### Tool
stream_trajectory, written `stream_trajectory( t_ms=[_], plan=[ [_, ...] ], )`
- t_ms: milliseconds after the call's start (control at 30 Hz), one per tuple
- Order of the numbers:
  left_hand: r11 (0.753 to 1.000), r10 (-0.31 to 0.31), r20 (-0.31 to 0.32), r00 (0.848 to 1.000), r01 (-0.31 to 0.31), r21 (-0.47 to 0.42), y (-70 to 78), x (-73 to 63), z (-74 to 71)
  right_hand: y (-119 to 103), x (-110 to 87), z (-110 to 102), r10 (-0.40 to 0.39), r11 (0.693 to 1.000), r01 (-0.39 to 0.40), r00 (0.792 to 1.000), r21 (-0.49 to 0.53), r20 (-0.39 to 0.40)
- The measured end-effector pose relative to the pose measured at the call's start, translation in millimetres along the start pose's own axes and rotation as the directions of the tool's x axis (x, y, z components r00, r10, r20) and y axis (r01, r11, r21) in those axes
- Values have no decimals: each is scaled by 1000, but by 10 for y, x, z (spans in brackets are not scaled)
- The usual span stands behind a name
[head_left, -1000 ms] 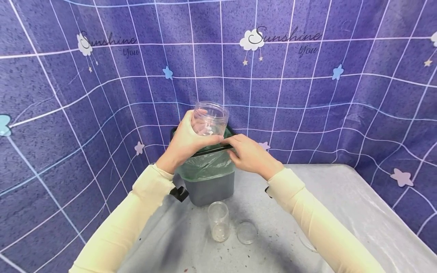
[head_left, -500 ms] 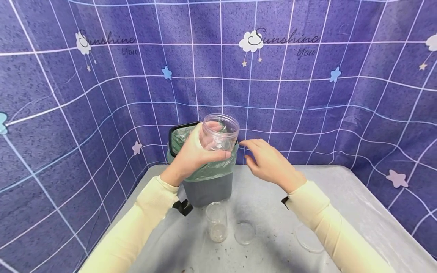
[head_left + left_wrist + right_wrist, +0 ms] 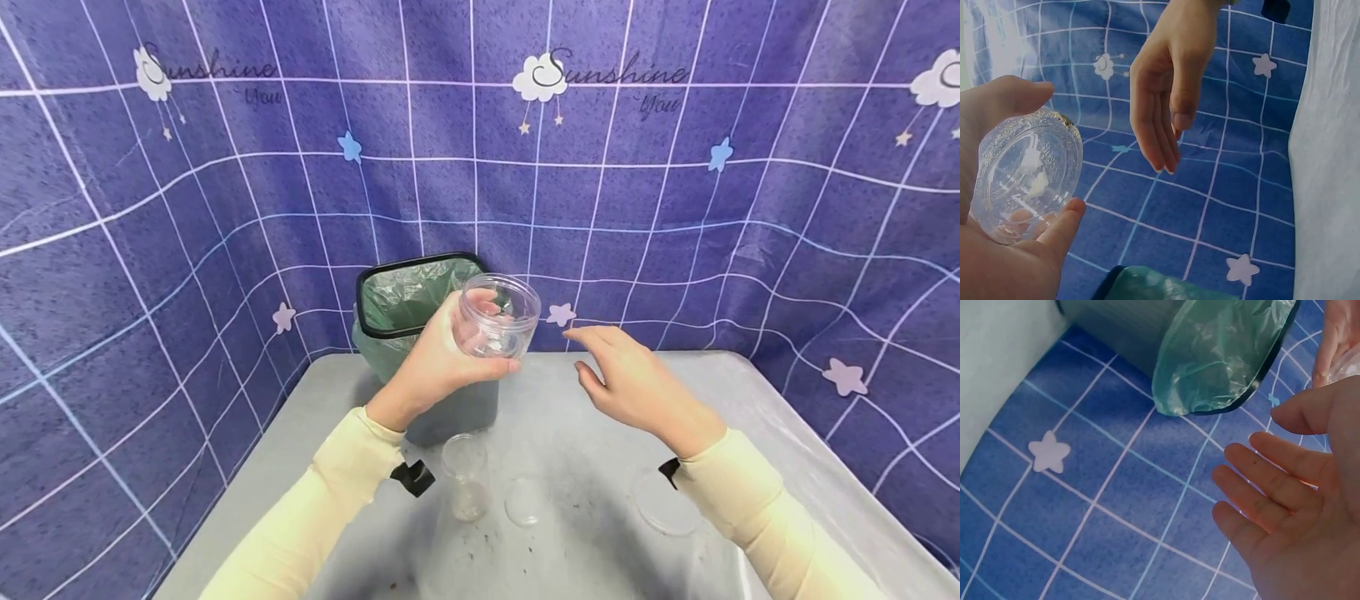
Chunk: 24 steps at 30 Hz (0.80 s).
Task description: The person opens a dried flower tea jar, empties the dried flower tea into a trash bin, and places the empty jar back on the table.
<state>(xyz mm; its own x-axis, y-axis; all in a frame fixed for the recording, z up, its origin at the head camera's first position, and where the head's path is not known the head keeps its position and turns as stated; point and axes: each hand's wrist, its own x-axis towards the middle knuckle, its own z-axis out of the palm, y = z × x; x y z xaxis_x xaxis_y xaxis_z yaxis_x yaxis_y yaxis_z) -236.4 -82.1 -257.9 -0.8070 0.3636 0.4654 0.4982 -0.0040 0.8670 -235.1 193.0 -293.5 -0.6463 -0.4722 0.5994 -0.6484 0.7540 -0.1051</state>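
My left hand (image 3: 431, 362) holds a clear plastic jar (image 3: 517, 329) by its side, its uncovered mouth facing up, above the table just right of the bin. Seen from beneath in the left wrist view, the jar's base (image 3: 1032, 178) has small specks along its edge. My right hand (image 3: 637, 379) hovers to the right of the jar, apart from it, fingers loosely bent with nothing in them. In the right wrist view its palm and fingers (image 3: 1266, 487) show bare. A grey bin (image 3: 457, 412) with a black rim (image 3: 420, 260) and green liner stands behind my left hand.
Nearer to me on the grey-covered table (image 3: 585, 567) stands a second, taller clear jar (image 3: 468, 492). Two clear round lids lie to its right, a small lid (image 3: 527, 502) and a larger lid (image 3: 667, 504). Dark crumbs dot the surface. A purple grid curtain (image 3: 600, 192) encloses the back and sides.
My left hand has carried the jar from over the bin to the right and lower. My right hand has left the bin's rim and moved right. More of the bin's opening shows.
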Motion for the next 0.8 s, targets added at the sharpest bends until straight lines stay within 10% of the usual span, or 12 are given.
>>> stream_trajectory(
  t_ms=[500,800],
  plan=[
    [986,-8,49,999,0,169,-253,-159,377,244,-464,-78,71,997,-71,997,-18,5],
    [995,-72,106,992,63,80,-526,-302,689,358,-687,-122,108,994,-108,994,-36,-1]
  ],
)
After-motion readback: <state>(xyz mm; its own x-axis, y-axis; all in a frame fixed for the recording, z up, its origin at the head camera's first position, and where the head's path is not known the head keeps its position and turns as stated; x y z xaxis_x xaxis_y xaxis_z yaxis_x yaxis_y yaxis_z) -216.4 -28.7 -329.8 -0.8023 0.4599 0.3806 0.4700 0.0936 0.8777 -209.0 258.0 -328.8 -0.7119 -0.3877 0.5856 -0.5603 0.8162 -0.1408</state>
